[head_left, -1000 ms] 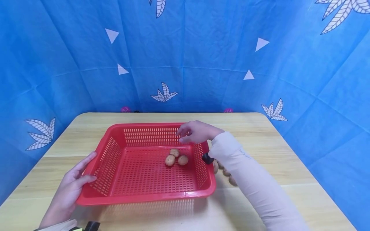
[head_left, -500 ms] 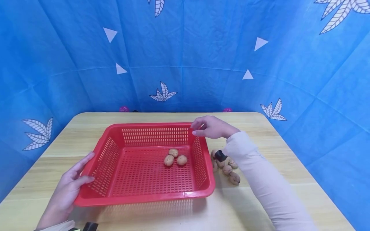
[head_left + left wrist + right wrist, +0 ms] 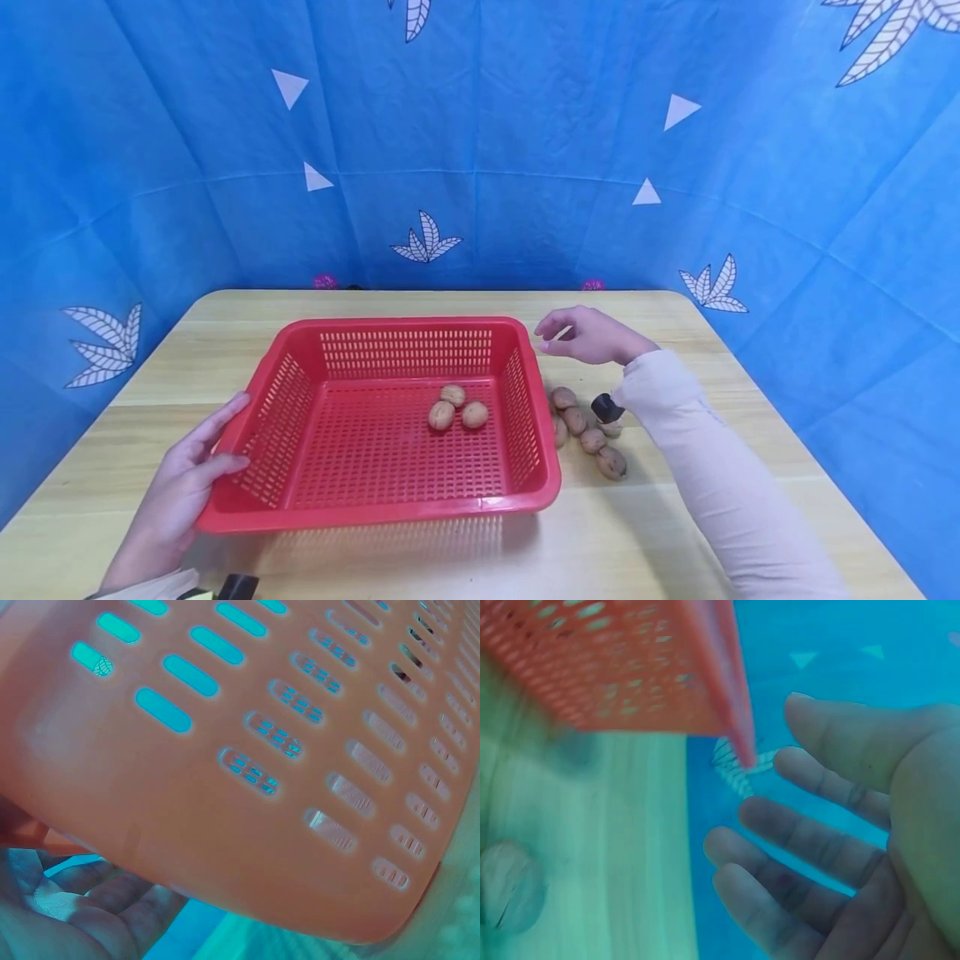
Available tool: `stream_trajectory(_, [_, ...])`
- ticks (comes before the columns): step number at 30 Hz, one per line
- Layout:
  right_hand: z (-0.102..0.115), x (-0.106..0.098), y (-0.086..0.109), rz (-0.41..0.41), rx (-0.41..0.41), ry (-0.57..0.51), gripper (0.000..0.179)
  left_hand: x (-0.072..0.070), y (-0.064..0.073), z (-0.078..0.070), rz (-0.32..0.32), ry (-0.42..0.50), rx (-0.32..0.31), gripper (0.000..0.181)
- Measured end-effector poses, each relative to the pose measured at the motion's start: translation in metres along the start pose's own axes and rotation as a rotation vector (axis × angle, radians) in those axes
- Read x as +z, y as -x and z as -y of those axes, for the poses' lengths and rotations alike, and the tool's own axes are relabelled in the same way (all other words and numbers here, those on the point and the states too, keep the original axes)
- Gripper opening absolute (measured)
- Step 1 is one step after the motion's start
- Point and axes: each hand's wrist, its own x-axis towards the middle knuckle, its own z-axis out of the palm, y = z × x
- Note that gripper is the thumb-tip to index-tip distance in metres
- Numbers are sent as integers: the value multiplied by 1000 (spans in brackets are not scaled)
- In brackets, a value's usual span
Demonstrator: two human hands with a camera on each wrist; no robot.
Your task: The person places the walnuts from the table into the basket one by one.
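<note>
My left hand (image 3: 178,483) grips the left rim of a red plastic basket (image 3: 375,512), its thumb over the edge. In the left wrist view, the curled fingers of the left hand (image 3: 105,907) show below the slotted wall of the basket (image 3: 172,810). Three walnuts (image 3: 474,415) lie grouped on the basket's floor, right of centre. Just outside the far right corner, my right hand (image 3: 592,335) hovers with loosely bent fingers. Seen from the right wrist, the right hand (image 3: 885,892) has spread fingers and holds nothing.
Several more walnuts (image 3: 592,441) lie in a cluster on the wooden table (image 3: 675,400), against the basket's right side. One walnut (image 3: 511,886) shows in the right wrist view. A blue patterned curtain (image 3: 480,150) hangs behind the table.
My right hand has moved right, from above the basket's far right part to outside its rim, uncovering the table walnuts. The left hand and basket keep their place.
</note>
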Motion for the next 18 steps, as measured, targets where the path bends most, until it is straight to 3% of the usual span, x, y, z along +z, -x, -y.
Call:
stream_trajectory(10, [-36,18,3,49,6,7,36,-1,-1,1,1,10,9,76])
stream_trajectory(18, [-55,36,3,76,91,24,34,-1,-1,2,8,16,27,75])
